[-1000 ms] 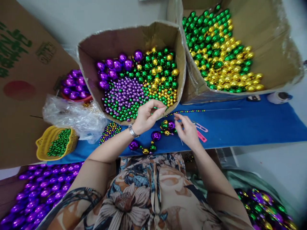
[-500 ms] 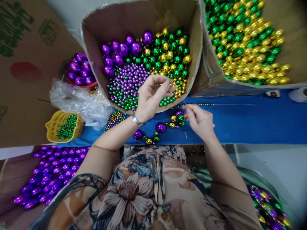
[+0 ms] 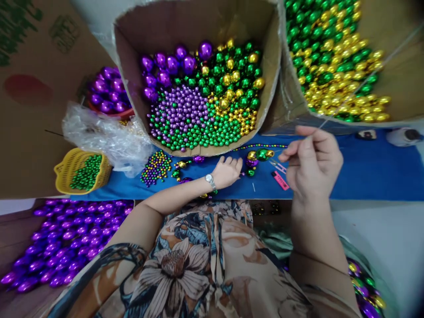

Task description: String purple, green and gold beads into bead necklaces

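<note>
"Where's the bead strand [image 3: 261, 153]?"

"On the blue-covered worktop [image 3: 371, 176], in front of the middle box [image 3: 198, 22]. Large green and gold beads bunch near that box's right front corner; more, seemingly of the same strand, lie along its front."

"And the hands?"

"The right hand [image 3: 313, 161] is raised to the right of the middle box, thumb and fingers pinched. A pale line, which I take to be thread [image 3: 351, 96], runs from it up across the view of the second box [image 3: 397, 99], right of the middle one. The left hand [image 3: 228, 171] is low in front of the middle box, fingers loosely bent, with beads on both sides of it; I can't tell whether it grips anything."

"So which step is this?"

"I'd judge it to be drawing the thread out from the strand, the left hand perhaps steadying the beads."

"What would the next move call for?"

"Probably a firm pinch and an even pull, with the thread clear of the pink-handled snips [image 3: 280, 166], off the middle box's right front corner. A snag there seems the main risk."
</note>
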`<act>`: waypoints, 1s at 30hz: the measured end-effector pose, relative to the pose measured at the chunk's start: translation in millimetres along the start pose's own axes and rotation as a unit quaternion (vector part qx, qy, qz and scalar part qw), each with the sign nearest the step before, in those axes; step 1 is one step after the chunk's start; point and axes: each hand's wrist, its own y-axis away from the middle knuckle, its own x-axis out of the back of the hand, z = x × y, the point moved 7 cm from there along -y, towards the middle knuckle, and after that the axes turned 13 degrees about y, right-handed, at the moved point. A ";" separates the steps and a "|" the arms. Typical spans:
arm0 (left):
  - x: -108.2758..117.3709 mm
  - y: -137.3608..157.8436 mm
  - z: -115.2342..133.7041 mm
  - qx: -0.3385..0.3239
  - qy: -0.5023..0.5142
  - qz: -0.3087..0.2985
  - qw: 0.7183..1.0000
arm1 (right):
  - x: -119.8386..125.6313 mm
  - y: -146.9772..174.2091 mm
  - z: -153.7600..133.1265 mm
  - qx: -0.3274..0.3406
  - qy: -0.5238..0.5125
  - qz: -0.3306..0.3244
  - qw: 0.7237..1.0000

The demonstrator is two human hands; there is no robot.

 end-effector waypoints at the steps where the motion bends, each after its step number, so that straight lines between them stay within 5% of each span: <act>1: -0.6 -4.0 0.7 -0.003 -0.011 -0.007 1.000 | 3.3 -5.2 -9.2 0.018 -0.020 0.010 1.000; 7: -9.6 -16.0 8.9 -0.037 0.002 -0.033 0.999 | 26.3 -37.2 -48.7 0.099 -0.017 0.059 0.993; 10: -8.1 -25.6 10.1 -0.026 0.104 -0.006 0.994 | 27.7 -41.9 -52.0 0.098 -0.035 0.051 0.993; 15: 0.1 -55.3 10.5 -0.041 0.412 0.066 0.908 | 11.2 -35.4 -57.8 0.077 -0.048 0.024 0.996; 18: 6.9 -63.5 9.7 -0.077 0.478 0.102 0.869 | 10.1 -40.9 -59.6 0.080 -0.047 0.027 0.995; 22: 23.5 -49.9 0.6 -0.099 0.408 0.121 0.899 | 45.1 -64.3 -32.8 0.071 -0.042 0.077 0.994; 27: 50.7 -23.1 -18.5 -0.097 0.322 0.141 0.931 | 109.0 -78.5 42.2 0.019 -0.033 0.147 0.988; 30: 45.9 -14.3 -18.5 -0.105 0.201 0.104 0.968 | 147.4 -74.1 82.9 -0.024 -0.048 0.212 0.976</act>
